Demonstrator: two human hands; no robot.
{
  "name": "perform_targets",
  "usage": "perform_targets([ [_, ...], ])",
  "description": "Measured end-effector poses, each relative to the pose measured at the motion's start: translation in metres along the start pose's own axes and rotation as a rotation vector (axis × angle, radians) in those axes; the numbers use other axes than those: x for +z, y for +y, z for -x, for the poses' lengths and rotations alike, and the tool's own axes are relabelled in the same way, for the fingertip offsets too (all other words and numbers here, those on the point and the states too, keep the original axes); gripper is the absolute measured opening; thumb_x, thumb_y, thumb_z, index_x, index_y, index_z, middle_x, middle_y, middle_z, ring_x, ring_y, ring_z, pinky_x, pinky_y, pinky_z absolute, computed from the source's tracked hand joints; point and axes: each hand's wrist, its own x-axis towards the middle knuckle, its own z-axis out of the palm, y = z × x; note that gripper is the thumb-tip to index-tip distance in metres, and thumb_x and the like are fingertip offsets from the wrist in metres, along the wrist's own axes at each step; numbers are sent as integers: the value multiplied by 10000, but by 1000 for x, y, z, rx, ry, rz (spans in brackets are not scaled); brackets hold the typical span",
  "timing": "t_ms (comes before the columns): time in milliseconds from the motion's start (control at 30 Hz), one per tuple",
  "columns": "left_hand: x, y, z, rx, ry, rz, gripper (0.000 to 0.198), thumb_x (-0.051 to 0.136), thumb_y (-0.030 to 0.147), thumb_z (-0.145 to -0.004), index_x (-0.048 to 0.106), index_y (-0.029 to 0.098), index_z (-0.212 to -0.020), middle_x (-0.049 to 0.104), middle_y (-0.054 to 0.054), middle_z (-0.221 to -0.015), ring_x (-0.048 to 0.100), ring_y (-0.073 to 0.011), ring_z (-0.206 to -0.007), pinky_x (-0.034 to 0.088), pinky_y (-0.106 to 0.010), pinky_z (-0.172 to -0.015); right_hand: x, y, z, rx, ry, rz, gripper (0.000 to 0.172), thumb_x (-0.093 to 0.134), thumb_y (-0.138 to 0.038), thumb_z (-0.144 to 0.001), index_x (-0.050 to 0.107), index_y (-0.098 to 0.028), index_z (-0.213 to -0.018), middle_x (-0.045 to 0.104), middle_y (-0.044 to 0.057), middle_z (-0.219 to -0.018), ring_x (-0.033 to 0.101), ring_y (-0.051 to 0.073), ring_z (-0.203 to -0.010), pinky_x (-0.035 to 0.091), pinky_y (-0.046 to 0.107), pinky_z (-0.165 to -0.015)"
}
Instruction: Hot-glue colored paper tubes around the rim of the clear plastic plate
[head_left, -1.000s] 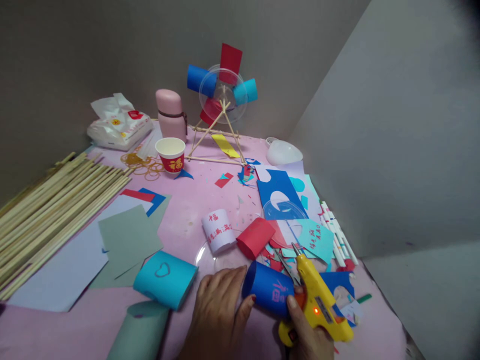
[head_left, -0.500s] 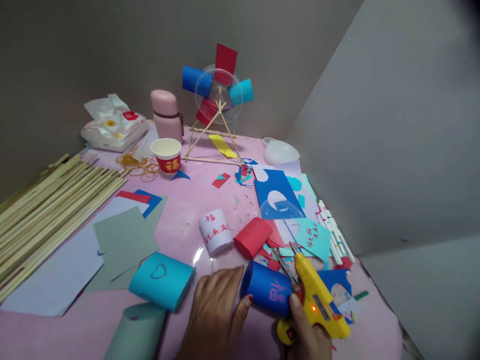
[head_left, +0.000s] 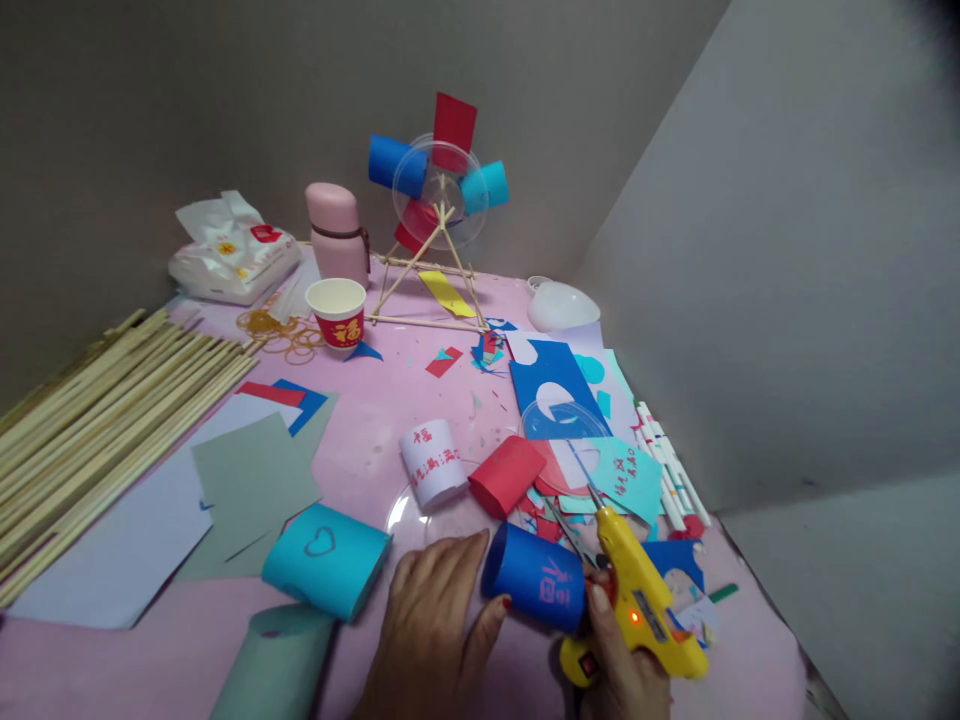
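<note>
My left hand (head_left: 435,620) lies palm down with its fingers stretched out over the edge of a clear plastic disc (head_left: 405,512). Its thumb is beside the left end of a blue paper tube (head_left: 525,575) with pink writing; whether they touch I cannot tell. Wrapped round the handle of a yellow glue gun (head_left: 637,585), my right hand (head_left: 626,670) is close to the tube's right end. The gun's red light is lit and its nozzle points away from me. Scissors (head_left: 574,535) lie partly hidden between gun and tube. White (head_left: 435,470) and red (head_left: 508,475) paper tubes rest just beyond.
Turquoise (head_left: 330,565) and grey-green (head_left: 274,665) tubes lie left. Wooden sticks (head_left: 112,430) cover the far left. A stick-framed wheel (head_left: 442,200) with coloured tubes stands at the back, near a paper cup (head_left: 337,310) and pink flask (head_left: 336,235). Markers (head_left: 667,465) line the right edge.
The glue gun in my right hand has shifted slightly right and down. My left hand and the blue tube keep nearly the same place. The whole view has moved a little.
</note>
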Motion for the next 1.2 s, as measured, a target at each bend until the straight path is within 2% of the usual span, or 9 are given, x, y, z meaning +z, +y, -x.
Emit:
perform_targets([
  [67, 0, 0, 0, 21, -2, -25, 346, 446, 349, -933, 558, 129, -1177, 710, -68, -1013, 629, -195, -903, 452, -322, -795, 6, -1, 0, 3, 69, -36, 314, 759, -496, -654, 716, -230, -814, 725, 75, -923, 653, 303, -956, 567, 357, -679],
  [133, 1, 0, -1, 56, -3, -69, 371, 444, 351, -936, 551, 99, -1185, 704, -90, -1038, 622, -205, -941, 439, -332, -826, 12, -3, -2, 10, 140, -103, 303, 712, -484, -723, 699, -215, -861, 716, 65, -916, 671, 250, -856, 564, 342, -686],
  [200, 1, 0, -1, 102, 7, -113, 397, 431, 366, -940, 544, 78, -1190, 698, -107, -1059, 615, -212, -968, 430, -338, -849, 17, -5, -6, 38, 183, -198, 283, 697, -443, -758, 679, -203, -907, 706, 37, -870, 665, 179, -703, 553, 290, -621],
  [300, -1, -1, 1, 159, 25, -165, 427, 416, 389, -939, 528, 72, -1203, 685, -125, -1102, 599, -225, -1027, 431, -346, -872, 19, -10, -11, 119, 171, -322, 319, 760, -424, -697, 679, -182, -889, 703, 12, -782, 630, 130, -588, 520, 230, -535],
  [400, -7, -4, 9, 177, 37, -187, 422, 442, 403, -921, 528, 90, -1190, 675, -140, -1120, 595, -239, -1057, 443, -357, -886, 18, -15, -14, 168, 173, -385, 349, 792, -440, -642, 675, -176, -839, 710, 14, -761, 638, 137, -598, 514, 226, -529],
  [533, -16, -9, 24, 184, 15, -162, 328, 526, 410, -880, 560, 153, -1082, 696, -110, -1029, 639, -222, -961, 476, -327, -842, 16, -19, -13, 175, 195, -405, 353, 791, -444, -632, 661, -180, -828, 709, 11, -745, 659, 164, -613, 521, 249, -526],
  [767, -23, -11, 40, 192, -84, -156, 144, 513, 263, -892, 567, 204, -1011, 682, -77, -992, 643, -208, -913, 476, -322, -799, 8, -9, -3, 144, 105, -446, 365, 811, -385, -631, 648, -177, -882, 714, 16, -818, 665, 168, -642, 529, 259, -564],
  [933, -22, -13, 44, 193, -116, -174, 119, 480, 211, -897, 570, 214, -975, 670, -60, -958, 634, -197, -858, 468, -313, -743, 3, -10, 7, 170, 76, -422, 349, 809, -395, -630, 666, -168, -853, 697, 13, -773, 652, 170, -657, 507, 244, -555],
  [1200, -19, -17, 49, 169, -122, -254, 152, 461, 172, -893, 573, 222, -983, 664, -57, -969, 627, -201, -844, 471, -319, -729, 6, -10, 10, 147, 51, -401, 333, 803, -392, -609, 677, -180, -832, 687, -9, -675, 599, 153, -564, 475, 251, -522],
])
